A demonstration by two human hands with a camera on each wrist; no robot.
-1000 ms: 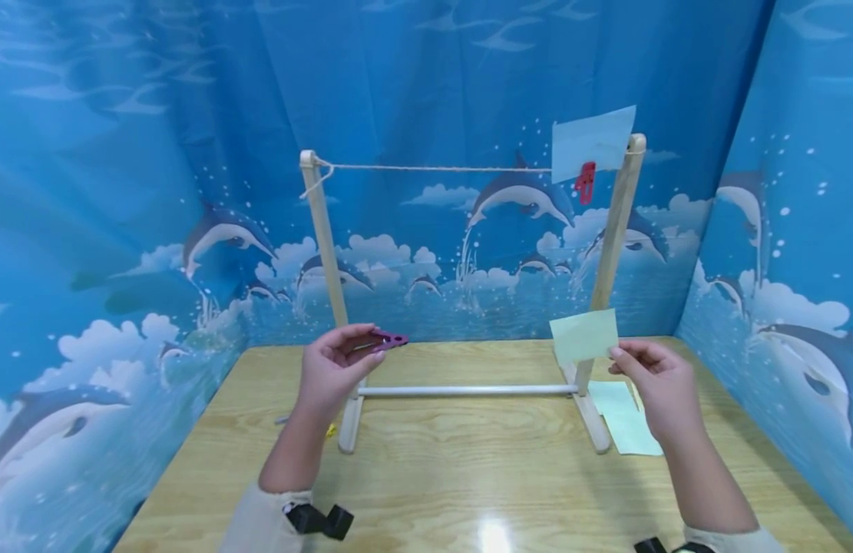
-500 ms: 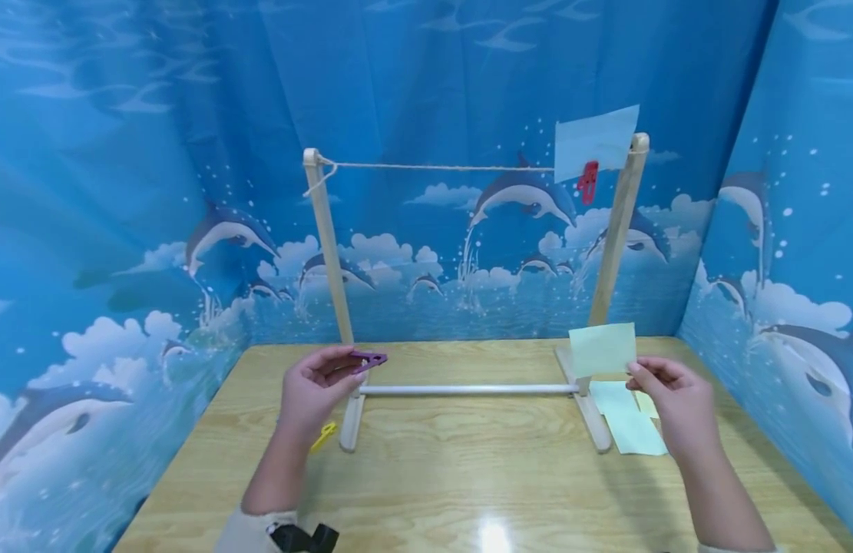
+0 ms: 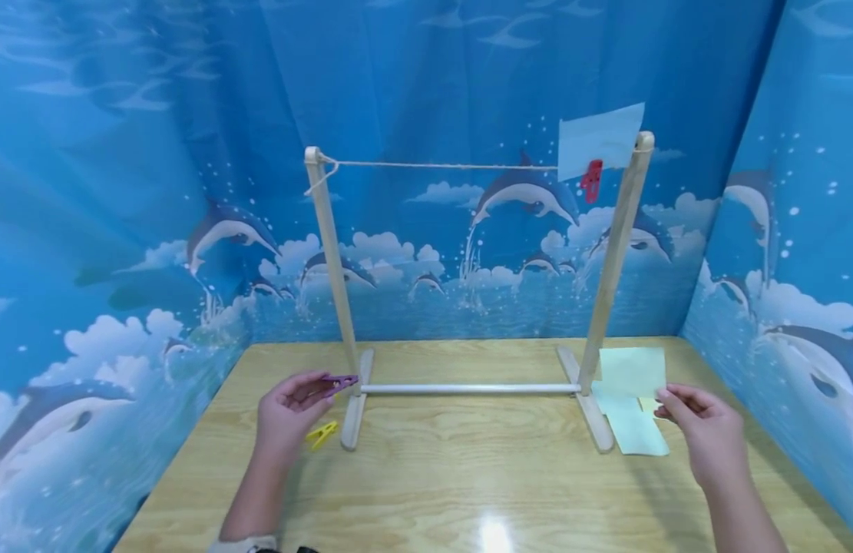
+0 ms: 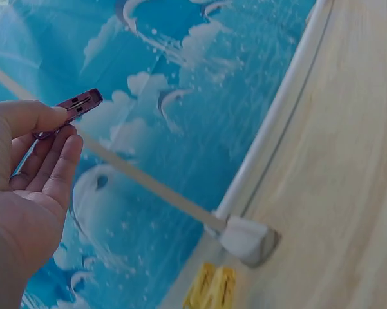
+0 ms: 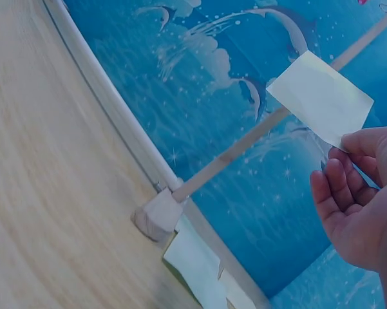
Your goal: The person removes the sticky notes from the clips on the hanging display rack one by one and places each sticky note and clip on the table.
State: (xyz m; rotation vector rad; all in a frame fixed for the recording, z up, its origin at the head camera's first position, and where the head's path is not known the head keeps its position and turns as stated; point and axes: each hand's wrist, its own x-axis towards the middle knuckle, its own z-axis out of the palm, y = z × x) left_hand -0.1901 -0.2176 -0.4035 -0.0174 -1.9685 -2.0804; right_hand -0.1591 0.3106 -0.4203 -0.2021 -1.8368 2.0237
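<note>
Between thumb and fingers my left hand (image 3: 291,415) pinches a purple clothespin (image 3: 342,382), held above the table near the rack's left foot. The left wrist view shows the same clothespin (image 4: 80,105) jutting past the fingertips. My right hand (image 3: 705,430) pinches a pale green paper slip (image 3: 632,370) by its lower right corner; in the right wrist view the slip (image 5: 322,100) is tilted and flat. Up on the string (image 3: 433,165), a red clothespin (image 3: 592,181) clips a pale paper sheet (image 3: 599,142) beside the right post.
A wooden rack with a left post (image 3: 332,253), right post (image 3: 616,261) and white crossbar (image 3: 467,389) stands on the table (image 3: 467,476). More green papers (image 3: 636,432) lie by its right foot. A yellow clothespin (image 3: 322,435) lies left of the left foot.
Both hands have moved down and apart: the left goes left with the purple clothespin, the right goes right with the paper slip. The yellow clothespin has come into fuller view.
</note>
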